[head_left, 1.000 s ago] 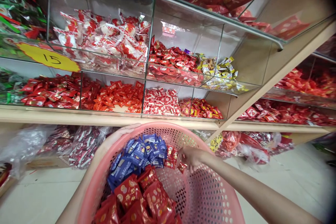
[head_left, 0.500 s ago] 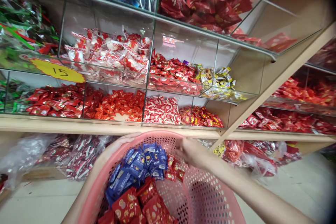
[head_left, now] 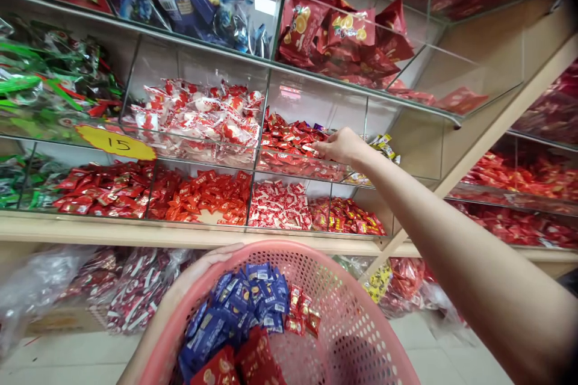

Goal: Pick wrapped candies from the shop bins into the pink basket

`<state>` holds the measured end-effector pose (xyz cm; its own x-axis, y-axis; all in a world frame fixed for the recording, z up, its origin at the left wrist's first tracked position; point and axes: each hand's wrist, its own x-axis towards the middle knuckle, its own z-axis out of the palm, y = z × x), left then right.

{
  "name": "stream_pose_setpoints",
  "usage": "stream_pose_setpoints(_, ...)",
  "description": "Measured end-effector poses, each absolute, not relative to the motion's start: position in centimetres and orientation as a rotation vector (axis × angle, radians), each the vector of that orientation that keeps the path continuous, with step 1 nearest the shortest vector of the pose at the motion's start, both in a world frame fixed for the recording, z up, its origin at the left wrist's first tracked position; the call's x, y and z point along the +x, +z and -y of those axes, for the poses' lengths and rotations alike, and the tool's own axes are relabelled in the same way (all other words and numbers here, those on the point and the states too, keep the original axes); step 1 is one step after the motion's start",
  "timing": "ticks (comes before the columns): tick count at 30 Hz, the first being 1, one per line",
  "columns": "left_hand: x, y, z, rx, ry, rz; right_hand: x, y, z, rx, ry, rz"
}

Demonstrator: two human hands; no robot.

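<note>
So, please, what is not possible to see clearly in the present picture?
Right hand, head view: its own bent fingers hide whether anything is held.
Yellow candies, head view: partly covered by the right hand and forearm.
Basket, head view: near side cut off by the bottom edge.
Small red candies inside it, head view: print too small.

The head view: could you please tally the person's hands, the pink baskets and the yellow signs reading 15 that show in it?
Hands: 2 (left hand, right hand)
Pink basket: 1
Yellow sign: 1
Total: 4
</note>
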<state>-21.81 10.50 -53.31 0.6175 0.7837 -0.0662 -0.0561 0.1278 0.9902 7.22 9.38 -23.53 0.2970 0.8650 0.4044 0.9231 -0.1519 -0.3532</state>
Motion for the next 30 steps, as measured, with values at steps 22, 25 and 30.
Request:
stream_pose_setpoints(22, -21.4, -52.3, -9.7, 1.220, 0.716, -0.703, 7.7, -24.4, -12.2, -1.737, 0.095, 1.407)
stream_pose_setpoints(25, -21.3, -52.1, -9.5, 1.195, 0.725, -0.706, 7.5, -23.2, -9.6, -1.803, 0.013, 1.260)
stream_pose_setpoints(30, -20.8, -51.3, -9.1, 1.145, 0.703, -0.760, 7.7, -22.5, -3.2, -1.601, -0.122, 1.325)
